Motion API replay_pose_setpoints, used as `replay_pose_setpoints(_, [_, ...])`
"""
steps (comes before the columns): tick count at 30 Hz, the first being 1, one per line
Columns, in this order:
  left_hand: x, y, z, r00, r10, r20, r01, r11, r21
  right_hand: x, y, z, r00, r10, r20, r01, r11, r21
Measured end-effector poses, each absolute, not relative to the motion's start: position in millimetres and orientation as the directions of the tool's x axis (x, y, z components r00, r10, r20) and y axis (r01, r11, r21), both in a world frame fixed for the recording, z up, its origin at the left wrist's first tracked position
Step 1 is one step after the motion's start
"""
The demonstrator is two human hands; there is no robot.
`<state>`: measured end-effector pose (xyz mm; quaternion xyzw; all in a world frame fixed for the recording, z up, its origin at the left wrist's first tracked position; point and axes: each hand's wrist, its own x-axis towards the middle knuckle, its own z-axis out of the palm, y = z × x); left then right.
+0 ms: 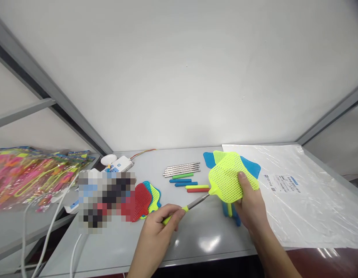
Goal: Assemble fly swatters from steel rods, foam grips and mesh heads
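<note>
A yellow-green fly swatter (225,179) with a perforated head and a metal rod is held up between both hands. My left hand (160,229) is closed round its yellow-green handle. My right hand (250,200) grips the swatter's head, thumb on the front face. Behind that head lie blue swatter heads (250,166) and another yellow-green one, with blue and yellow handles below, partly hidden. Further left rest several metal rods (181,169), a green handle (183,176), blue handles (180,180), a yellow handle (197,187) and a red handle (198,190).
A red swatter head (141,200) lies over yellow and blue ones on the table's left. Beside it are a blurred patch and a white power strip (122,165). Bagged colourful items (31,173) fill the left shelf. A clear plastic bag (312,208) covers the right side.
</note>
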<state>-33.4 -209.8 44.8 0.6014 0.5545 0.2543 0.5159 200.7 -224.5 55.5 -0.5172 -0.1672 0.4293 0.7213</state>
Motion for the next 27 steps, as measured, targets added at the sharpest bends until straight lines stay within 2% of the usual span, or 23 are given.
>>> replay_pose_setpoints(5, [-16.6, -215.3, 41.1, 0.428, 0.839, -0.336, 0.323, 0.206, 0.924, 230.1, -237.9, 44.7, 0.564, 0.793, -0.23, -0.448, 0.06, -0.892])
replay_pose_setpoints(9, [13.3, -223.8, 30.3, 0.565, 0.754, -0.335, 0.224, 0.251, 0.942, 257.4, -256.1, 33.7, 0.467, 0.87, -0.158, -0.412, 0.055, -0.91])
replay_pose_setpoints(11, [36.4, -226.4, 26.2, 0.547, 0.787, -0.284, 0.229, 0.185, 0.956, 264.0, -264.7, 26.4, 0.481, 0.868, -0.123, -0.317, 0.042, -0.947])
replay_pose_setpoints(14, [74.2, -224.7, 22.8, 0.488, 0.864, -0.128, 0.365, -0.068, 0.928, 269.7, -273.5, 12.8, 0.557, 0.829, -0.053, -0.096, 0.002, -0.995])
replay_pose_setpoints(17, [108.8, -217.0, 18.1, 0.516, 0.856, 0.038, 0.505, -0.34, 0.793, 276.4, -277.3, 0.2, 0.587, 0.809, -0.003, 0.084, -0.064, -0.994])
replay_pose_setpoints(19, [128.5, -210.8, 13.2, 0.55, 0.83, 0.095, 0.572, -0.458, 0.681, 281.8, -277.2, -5.8, 0.61, 0.792, 0.005, 0.16, -0.116, -0.98])
replay_pose_setpoints(22, [151.4, -203.9, 6.1, 0.579, 0.812, 0.077, 0.673, -0.529, 0.518, 287.6, -273.5, -13.5, 0.647, 0.762, 0.03, 0.24, -0.167, -0.956])
replay_pose_setpoints(27, [168.1, -202.1, 2.1, 0.595, 0.804, 0.012, 0.771, -0.575, 0.273, 284.9, -265.2, -29.2, 0.641, 0.767, 0.017, 0.273, -0.208, -0.939])
